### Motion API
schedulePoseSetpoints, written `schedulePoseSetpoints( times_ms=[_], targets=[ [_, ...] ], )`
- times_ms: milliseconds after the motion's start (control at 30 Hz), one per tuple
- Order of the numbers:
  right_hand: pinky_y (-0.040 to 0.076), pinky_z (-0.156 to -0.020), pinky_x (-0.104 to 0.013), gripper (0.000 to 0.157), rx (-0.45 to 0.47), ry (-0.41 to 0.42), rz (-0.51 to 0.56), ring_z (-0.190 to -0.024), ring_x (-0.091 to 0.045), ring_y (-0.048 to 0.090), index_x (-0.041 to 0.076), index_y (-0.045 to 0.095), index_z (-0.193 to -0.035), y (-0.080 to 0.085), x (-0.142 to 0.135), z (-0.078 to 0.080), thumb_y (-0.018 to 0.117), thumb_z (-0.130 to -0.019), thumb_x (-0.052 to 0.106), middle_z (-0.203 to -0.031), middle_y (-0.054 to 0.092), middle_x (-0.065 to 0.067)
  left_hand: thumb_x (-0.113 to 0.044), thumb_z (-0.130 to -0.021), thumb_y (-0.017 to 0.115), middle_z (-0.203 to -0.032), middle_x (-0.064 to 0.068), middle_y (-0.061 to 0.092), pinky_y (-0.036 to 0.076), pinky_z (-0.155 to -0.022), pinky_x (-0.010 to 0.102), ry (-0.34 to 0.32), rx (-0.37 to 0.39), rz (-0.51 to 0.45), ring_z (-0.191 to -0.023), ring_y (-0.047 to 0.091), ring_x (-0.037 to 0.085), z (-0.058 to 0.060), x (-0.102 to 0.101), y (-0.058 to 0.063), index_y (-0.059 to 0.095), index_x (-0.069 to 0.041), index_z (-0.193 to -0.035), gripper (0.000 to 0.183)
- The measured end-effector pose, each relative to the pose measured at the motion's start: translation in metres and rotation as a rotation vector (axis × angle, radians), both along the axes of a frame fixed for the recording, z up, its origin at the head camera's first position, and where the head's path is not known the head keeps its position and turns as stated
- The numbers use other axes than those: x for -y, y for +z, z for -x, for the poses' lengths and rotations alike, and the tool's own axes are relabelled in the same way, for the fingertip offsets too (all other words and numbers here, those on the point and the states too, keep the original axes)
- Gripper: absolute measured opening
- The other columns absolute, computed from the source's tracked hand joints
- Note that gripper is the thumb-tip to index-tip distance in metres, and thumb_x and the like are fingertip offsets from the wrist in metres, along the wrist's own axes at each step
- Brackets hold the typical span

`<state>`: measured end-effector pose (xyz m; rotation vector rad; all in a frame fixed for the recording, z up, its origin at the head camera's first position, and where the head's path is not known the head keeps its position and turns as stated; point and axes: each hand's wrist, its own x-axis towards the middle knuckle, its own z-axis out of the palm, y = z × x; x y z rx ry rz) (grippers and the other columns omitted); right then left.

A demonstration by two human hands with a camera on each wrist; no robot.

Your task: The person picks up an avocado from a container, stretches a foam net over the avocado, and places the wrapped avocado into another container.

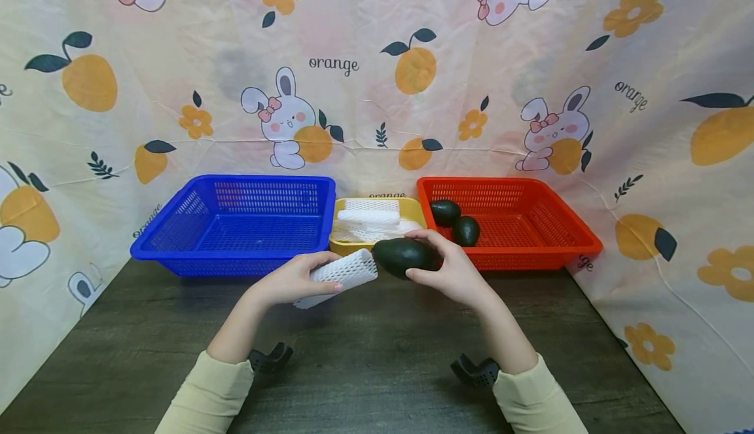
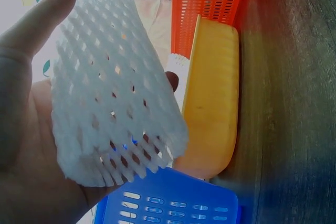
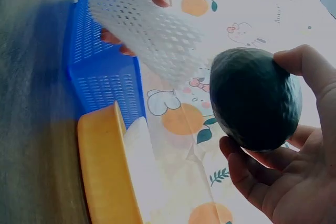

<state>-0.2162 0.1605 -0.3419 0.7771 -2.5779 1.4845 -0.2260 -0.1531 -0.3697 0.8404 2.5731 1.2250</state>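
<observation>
My left hand (image 1: 300, 279) grips a white foam net sleeve (image 1: 347, 273), thumb on its near side and fingers behind it. In the left wrist view the foam net sleeve (image 2: 115, 82) looks flattened, its diamond mesh filling the palm. The right hand (image 1: 450, 267) holds a dark green avocado (image 1: 403, 256) between thumb and fingers. One end of the avocado points at the sleeve's right opening, right beside it in the head view. In the right wrist view the avocado (image 3: 256, 98) hangs clear of the table, with the sleeve (image 3: 147, 32) to its upper left.
A blue basket (image 1: 235, 265) stands at the back left. Between it and a red basket (image 1: 530, 258) sits a yellow tray (image 1: 347, 249) with several white foam sleeves (image 1: 370, 217). Two avocados (image 1: 466, 231) lie in the red basket's left part. A printed cloth (image 1: 365, 113) hangs behind.
</observation>
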Motion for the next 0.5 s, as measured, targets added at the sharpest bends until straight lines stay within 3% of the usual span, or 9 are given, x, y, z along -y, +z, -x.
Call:
schedulePoseSetpoints(
  times_ms=[300, 500],
  targets=[
    [0.044, -0.088, -0.044, 0.058, -0.008, 0.088, -0.003, -0.107, -0.024, 0.054, 0.014, 0.053, -0.131, 0.0001, 0.0028, 0.0022, 0.078, -0.078, 0.019, -0.125, 0.057, -0.003, -0.035, -0.087, 0.07, -0.106, 0.003, 0.063, 0.05, -0.072, 0.037, -0.007, -0.013, -0.016, -0.092, 0.058, 0.02, -0.0023, -0.0011, 0.0022, 0.058, -0.009, -0.124, 0.046],
    [0.046, -0.086, -0.043, 0.054, 0.024, 0.092, -0.004, -0.106, -0.024, 0.054, 0.017, 0.052, -0.127, -0.0049, 0.0046, 0.0028, 0.078, -0.079, 0.019, -0.122, 0.057, -0.002, -0.034, -0.087, 0.071, -0.106, 0.003, 0.063, 0.049, -0.073, 0.037, -0.011, -0.023, -0.026, -0.092, 0.058, 0.02, -0.0026, -0.0016, 0.0027, 0.058, -0.009, -0.124, 0.046]
  ],
)
